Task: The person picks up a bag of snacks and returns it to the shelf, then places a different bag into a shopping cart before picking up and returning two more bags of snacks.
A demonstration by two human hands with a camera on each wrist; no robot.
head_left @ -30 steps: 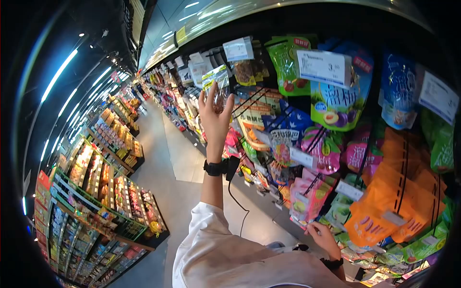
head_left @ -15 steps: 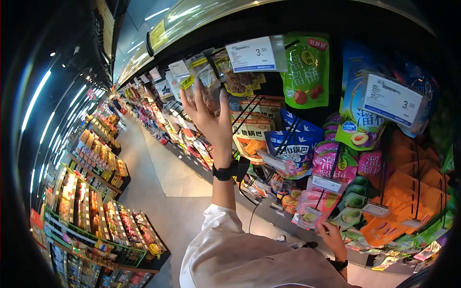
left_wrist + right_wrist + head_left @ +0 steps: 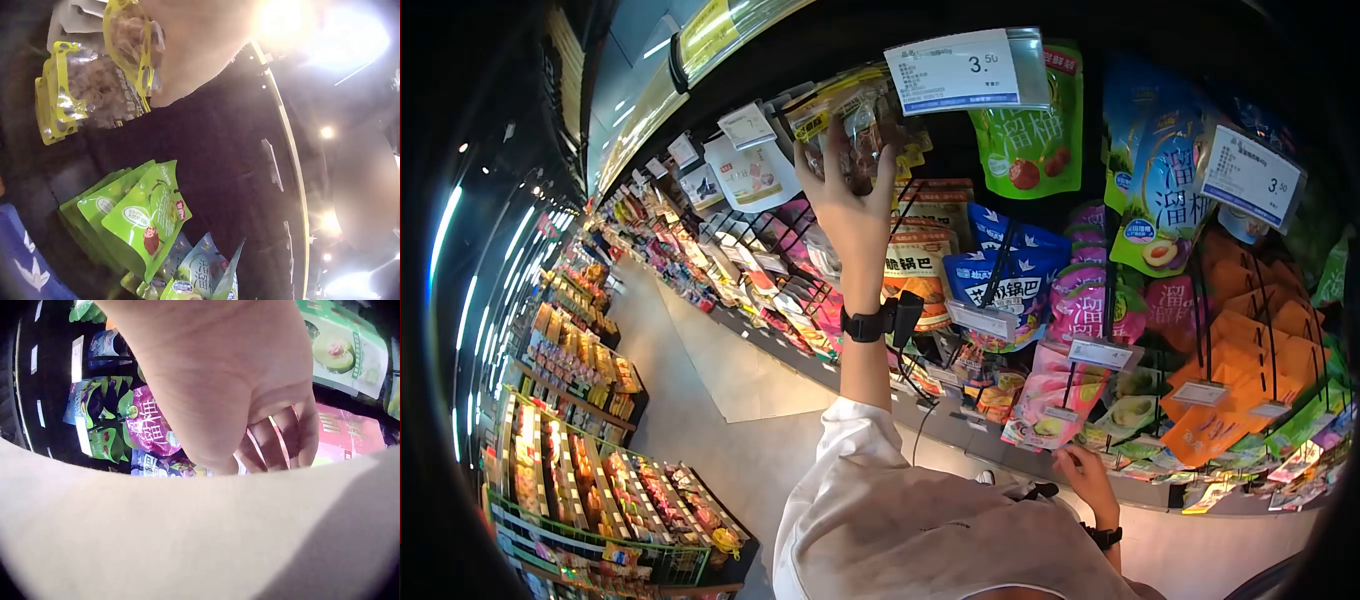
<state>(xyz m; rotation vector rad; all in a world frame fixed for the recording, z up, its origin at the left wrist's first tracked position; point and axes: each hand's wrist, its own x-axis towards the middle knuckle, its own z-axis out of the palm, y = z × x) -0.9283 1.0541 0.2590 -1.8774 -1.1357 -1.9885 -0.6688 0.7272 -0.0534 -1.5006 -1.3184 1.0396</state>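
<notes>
My left hand (image 3: 855,220) reaches up to the top row of the rack. Between its thumb and spread fingers it holds a clear snack bag (image 3: 864,142) with yellow trim and brown contents. In the left wrist view this bag (image 3: 128,39) is beside the hand, close in front of matching yellow-edged bags (image 3: 94,87) that hang there. Lower right, my right hand (image 3: 1092,487) hangs with loosely curled fingers near the bottom of a pink pouch (image 3: 1050,400). Seen from the right wrist, that pouch (image 3: 350,434) is behind the fingers.
Green pouches (image 3: 1035,145), blue plum pouches (image 3: 1165,190) and orange bags (image 3: 1230,370) hang on hooks to the right. A large price tag (image 3: 960,72) juts out beside the left hand. The aisle floor (image 3: 730,360) and lit snack shelves (image 3: 600,470) are on the left.
The held snack bag has moved from standing apart in front of the rack to overlapping the matching hanging bags. The head view has shifted along the rack. The right hand stays low by the pink pouch.
</notes>
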